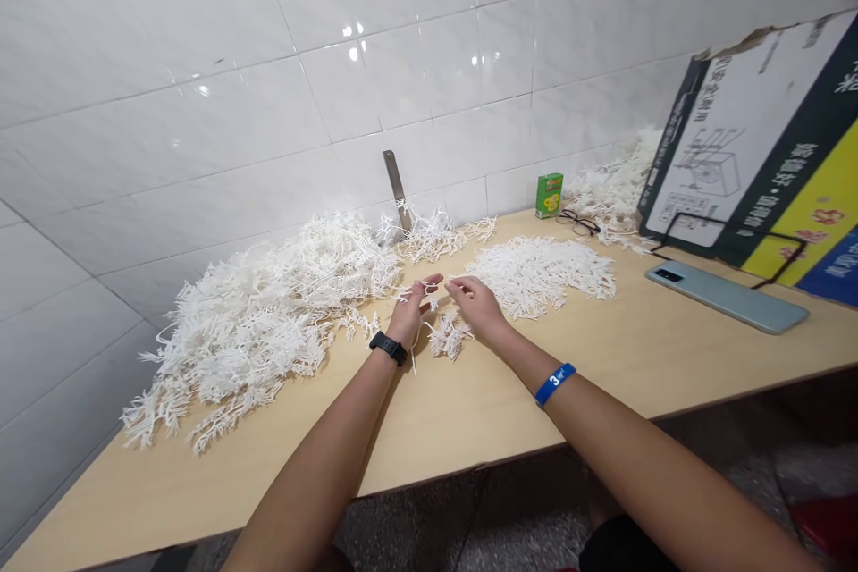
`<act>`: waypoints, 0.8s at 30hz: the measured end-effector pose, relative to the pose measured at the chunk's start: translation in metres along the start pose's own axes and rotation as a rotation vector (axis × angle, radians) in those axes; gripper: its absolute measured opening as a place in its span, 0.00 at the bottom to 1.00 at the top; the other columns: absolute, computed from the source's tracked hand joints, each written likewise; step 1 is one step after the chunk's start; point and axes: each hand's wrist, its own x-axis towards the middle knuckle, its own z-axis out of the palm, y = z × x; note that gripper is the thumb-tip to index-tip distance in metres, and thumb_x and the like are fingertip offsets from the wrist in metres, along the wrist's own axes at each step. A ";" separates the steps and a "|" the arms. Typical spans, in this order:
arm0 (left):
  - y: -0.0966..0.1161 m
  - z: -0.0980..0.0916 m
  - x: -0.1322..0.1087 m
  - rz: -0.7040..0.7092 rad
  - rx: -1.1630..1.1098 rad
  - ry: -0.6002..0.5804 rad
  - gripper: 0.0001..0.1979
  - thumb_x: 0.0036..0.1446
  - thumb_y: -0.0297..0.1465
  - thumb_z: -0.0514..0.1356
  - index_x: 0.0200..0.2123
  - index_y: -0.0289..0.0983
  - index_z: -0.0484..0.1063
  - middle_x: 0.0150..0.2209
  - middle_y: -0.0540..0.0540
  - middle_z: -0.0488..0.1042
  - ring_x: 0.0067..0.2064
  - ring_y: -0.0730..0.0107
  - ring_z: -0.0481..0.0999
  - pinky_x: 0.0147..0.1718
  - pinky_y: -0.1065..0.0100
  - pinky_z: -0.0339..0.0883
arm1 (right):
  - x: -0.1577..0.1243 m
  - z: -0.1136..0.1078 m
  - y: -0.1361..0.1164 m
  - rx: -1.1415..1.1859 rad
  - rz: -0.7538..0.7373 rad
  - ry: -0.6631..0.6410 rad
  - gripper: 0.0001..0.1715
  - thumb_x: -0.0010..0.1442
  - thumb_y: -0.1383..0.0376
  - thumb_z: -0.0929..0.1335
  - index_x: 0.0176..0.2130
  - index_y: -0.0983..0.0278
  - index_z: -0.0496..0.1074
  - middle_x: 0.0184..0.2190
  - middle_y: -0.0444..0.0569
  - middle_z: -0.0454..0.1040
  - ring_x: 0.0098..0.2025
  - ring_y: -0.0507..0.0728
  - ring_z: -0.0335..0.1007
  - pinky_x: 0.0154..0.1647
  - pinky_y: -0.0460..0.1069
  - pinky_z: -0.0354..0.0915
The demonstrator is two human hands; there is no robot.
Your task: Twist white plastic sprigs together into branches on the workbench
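At the left of the table [603, 366], a big loose heap [261, 322] of white strands is spread from near the front edge back to the tiled wall. Just right of it the left hand [410, 313] is held low over the wood. Its grip is narrowed to a pinch of thumb and forefinger on a white strand [439, 290], and a loose tail is seen hanging beside the black watch [388, 348]. The strand is stretched across the short gap to the right hand [477, 304], whose grip is likewise closed small on the other end, as far as can be made out. A small bunch [448, 336] lies on the table just below and between the hands. Right of them a flatter heap [540, 273] is laid out, and a phone [727, 297] lies well apart at the far right.

The step in hand is judged to be the working of one strand between the fingertips. It would be done best if only a single strand were pinched and the pull were made lightly, so that nothing is dragged out of the big heap. The hands are best held over the bare wood between the heaps, so that the two are not mixed, and the small bunch should not be brushed by the wrists.
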 end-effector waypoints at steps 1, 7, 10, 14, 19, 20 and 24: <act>0.000 0.000 0.000 -0.004 -0.004 -0.018 0.26 0.63 0.51 0.48 0.51 0.41 0.73 0.60 0.42 0.68 0.61 0.56 0.65 0.58 0.51 0.59 | -0.002 0.003 -0.003 0.068 0.024 -0.082 0.16 0.57 0.53 0.67 0.36 0.62 0.75 0.38 0.51 0.74 0.42 0.58 0.68 0.44 0.52 0.61; -0.005 0.004 -0.001 -0.004 -0.099 -0.130 0.30 0.59 0.53 0.52 0.53 0.37 0.72 0.56 0.37 0.72 0.57 0.54 0.70 0.56 0.54 0.62 | -0.007 0.013 -0.007 0.341 0.167 -0.287 0.18 0.49 0.53 0.72 0.33 0.64 0.75 0.30 0.48 0.75 0.33 0.54 0.68 0.34 0.48 0.61; -0.008 0.006 0.000 0.021 -0.099 -0.095 0.30 0.57 0.54 0.54 0.50 0.36 0.74 0.53 0.37 0.74 0.55 0.56 0.72 0.54 0.57 0.64 | -0.007 0.012 -0.005 0.308 0.197 -0.252 0.15 0.48 0.54 0.72 0.28 0.64 0.72 0.23 0.44 0.68 0.25 0.50 0.60 0.25 0.46 0.54; -0.011 0.005 0.002 -0.017 -0.054 -0.020 0.30 0.57 0.54 0.54 0.45 0.33 0.75 0.41 0.37 0.79 0.44 0.60 0.78 0.47 0.59 0.69 | -0.008 0.012 -0.006 0.299 0.226 -0.308 0.18 0.47 0.55 0.71 0.20 0.64 0.63 0.17 0.40 0.58 0.21 0.48 0.51 0.22 0.45 0.47; -0.018 0.003 0.006 0.020 0.021 0.072 0.25 0.56 0.51 0.56 0.33 0.33 0.76 0.34 0.40 0.78 0.38 0.62 0.78 0.43 0.60 0.69 | -0.011 0.012 -0.009 0.325 0.226 -0.379 0.15 0.46 0.58 0.70 0.20 0.64 0.63 0.18 0.40 0.58 0.21 0.48 0.53 0.23 0.45 0.49; -0.019 0.003 0.006 0.019 0.018 0.076 0.25 0.55 0.51 0.57 0.32 0.33 0.75 0.32 0.41 0.78 0.36 0.63 0.77 0.42 0.61 0.69 | -0.011 0.012 -0.009 0.328 0.226 -0.385 0.14 0.46 0.59 0.69 0.21 0.64 0.62 0.18 0.40 0.58 0.21 0.48 0.53 0.23 0.45 0.49; -0.022 0.003 0.007 -0.028 -0.073 0.053 0.22 0.53 0.50 0.60 0.28 0.34 0.71 0.27 0.46 0.74 0.30 0.70 0.75 0.38 0.65 0.69 | -0.010 0.012 -0.005 0.305 0.245 -0.407 0.11 0.46 0.62 0.67 0.20 0.63 0.61 0.16 0.40 0.59 0.20 0.49 0.54 0.22 0.45 0.49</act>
